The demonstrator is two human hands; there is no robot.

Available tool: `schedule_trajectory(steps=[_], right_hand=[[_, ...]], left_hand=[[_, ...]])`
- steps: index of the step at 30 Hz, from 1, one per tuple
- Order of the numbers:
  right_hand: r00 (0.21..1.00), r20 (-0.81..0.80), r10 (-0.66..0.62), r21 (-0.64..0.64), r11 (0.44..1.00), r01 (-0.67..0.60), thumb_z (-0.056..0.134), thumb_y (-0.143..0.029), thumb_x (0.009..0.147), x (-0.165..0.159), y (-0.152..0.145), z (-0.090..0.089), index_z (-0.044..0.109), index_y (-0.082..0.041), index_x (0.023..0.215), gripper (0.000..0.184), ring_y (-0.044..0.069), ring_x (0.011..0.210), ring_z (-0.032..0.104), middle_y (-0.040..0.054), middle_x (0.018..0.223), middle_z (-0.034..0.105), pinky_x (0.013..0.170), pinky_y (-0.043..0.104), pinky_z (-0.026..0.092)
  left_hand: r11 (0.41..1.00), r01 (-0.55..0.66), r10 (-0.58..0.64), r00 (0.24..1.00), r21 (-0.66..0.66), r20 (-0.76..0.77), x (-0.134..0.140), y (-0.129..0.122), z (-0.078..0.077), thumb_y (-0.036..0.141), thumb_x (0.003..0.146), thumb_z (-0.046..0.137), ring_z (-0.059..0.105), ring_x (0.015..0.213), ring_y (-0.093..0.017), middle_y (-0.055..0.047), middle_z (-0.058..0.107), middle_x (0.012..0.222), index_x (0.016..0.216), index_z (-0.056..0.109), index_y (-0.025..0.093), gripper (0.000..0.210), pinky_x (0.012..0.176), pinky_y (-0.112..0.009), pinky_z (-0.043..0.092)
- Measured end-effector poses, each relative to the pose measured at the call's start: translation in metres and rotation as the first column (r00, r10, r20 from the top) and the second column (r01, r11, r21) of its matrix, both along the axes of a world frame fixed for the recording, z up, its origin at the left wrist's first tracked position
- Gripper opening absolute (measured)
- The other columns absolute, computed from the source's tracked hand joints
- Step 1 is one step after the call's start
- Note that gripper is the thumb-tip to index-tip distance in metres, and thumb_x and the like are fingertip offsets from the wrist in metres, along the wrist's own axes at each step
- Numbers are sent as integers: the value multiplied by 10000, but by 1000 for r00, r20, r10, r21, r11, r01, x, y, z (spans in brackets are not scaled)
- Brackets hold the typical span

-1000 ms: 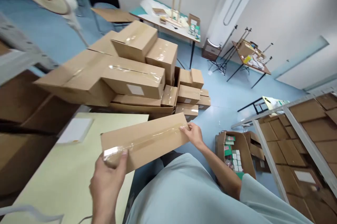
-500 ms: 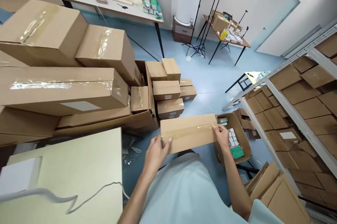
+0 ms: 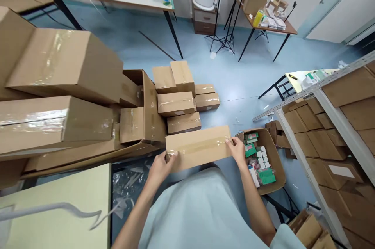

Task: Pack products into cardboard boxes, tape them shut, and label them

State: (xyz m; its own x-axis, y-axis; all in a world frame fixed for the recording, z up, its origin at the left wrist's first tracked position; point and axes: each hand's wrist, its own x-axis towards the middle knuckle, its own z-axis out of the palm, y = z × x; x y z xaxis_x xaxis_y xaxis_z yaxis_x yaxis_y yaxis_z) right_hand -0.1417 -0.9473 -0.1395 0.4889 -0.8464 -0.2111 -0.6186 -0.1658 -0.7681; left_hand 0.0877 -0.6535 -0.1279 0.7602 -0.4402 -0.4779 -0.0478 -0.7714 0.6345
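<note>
A long, taped cardboard box (image 3: 200,146) is held level in front of my body, between both hands. My left hand (image 3: 161,167) grips its near left end, thumb on top. At the right end, my right hand (image 3: 237,150) clasps the edge with its thumb on the top face; the fingers beneath are hidden. Just beyond the held box, several smaller taped boxes (image 3: 175,103) are stacked on the floor. Right of my right hand stands an open carton (image 3: 274,155) with green and white small packets inside.
A large open carton (image 3: 150,112) piled with big taped boxes (image 3: 58,61) stands at left. Below it is a pale tabletop (image 3: 73,202) with a cable. Metal shelving (image 3: 331,112) full of boxes lines the right. Tripods (image 3: 227,42) and tables stand at the back.
My view has turned and advanced, so the back tables sit higher and the left boxes further left. Both hands still hold the box; more of the right carton's contents shows.
</note>
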Motion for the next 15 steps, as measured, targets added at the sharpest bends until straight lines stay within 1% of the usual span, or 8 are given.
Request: schedule_trajectory(steps=[3, 6, 8, 11, 13, 15], right_hand=[[991, -5, 135, 47, 990, -134, 731, -452, 952, 17, -27, -8, 879, -201, 1209, 389, 333, 1162, 808, 146, 1308, 846, 1042, 444, 651], [971, -87, 221, 69, 974, -216, 686, -398, 970, 39, -45, -20, 883, -205, 1230, 379, 302, 1167, 801, 140, 1388, 809, 1028, 398, 646], [958, -152, 243, 88, 969, -232, 684, -400, 979, 57, -53, -30, 881, -198, 1265, 403, 292, 1109, 806, 138, 1369, 815, 1009, 383, 640], [935, -237, 263, 111, 964, -243, 713, -443, 974, 89, -61, -46, 874, -206, 1317, 447, 274, 989, 799, 114, 1297, 843, 996, 378, 626], [917, -263, 300, 122, 953, -277, 724, -461, 974, 113, -64, -56, 872, -212, 1336, 463, 265, 951, 789, 99, 1247, 858, 976, 364, 619], [896, -277, 347, 124, 938, -324, 725, -455, 981, 140, -65, -66, 878, -209, 1328, 452, 267, 965, 787, 98, 1229, 865, 973, 352, 608]], left_hand=[[995, -103, 104, 994, 14, -35, 13, -20, -13, 615, 913, 566, 771, 1159, -369, -165, 848, 1165, 1175, 754, 185, 537, 957, -409, 616], [985, -159, 161, 986, 70, -30, 25, -31, -26, 573, 915, 576, 779, 1150, -353, -162, 849, 1205, 1223, 748, 185, 524, 958, -395, 615], [982, -151, 154, 988, 116, -17, 36, -34, -34, 539, 911, 591, 778, 1162, -343, -148, 851, 1212, 1242, 749, 195, 503, 976, -388, 611], [965, -103, 99, 995, 242, 29, 60, -33, -47, 503, 908, 609, 769, 1186, -343, -142, 851, 1184, 1223, 768, 204, 463, 1007, -383, 601], [942, -93, 81, 995, 324, 50, 81, -31, -58, 493, 909, 615, 754, 1219, -370, -168, 844, 1152, 1187, 785, 192, 444, 1019, -402, 597], [924, -102, 90, 995, 368, 49, 104, -30, -69, 488, 922, 607, 732, 1265, -409, -215, 830, 1146, 1169, 795, 162, 451, 1038, -436, 594]])
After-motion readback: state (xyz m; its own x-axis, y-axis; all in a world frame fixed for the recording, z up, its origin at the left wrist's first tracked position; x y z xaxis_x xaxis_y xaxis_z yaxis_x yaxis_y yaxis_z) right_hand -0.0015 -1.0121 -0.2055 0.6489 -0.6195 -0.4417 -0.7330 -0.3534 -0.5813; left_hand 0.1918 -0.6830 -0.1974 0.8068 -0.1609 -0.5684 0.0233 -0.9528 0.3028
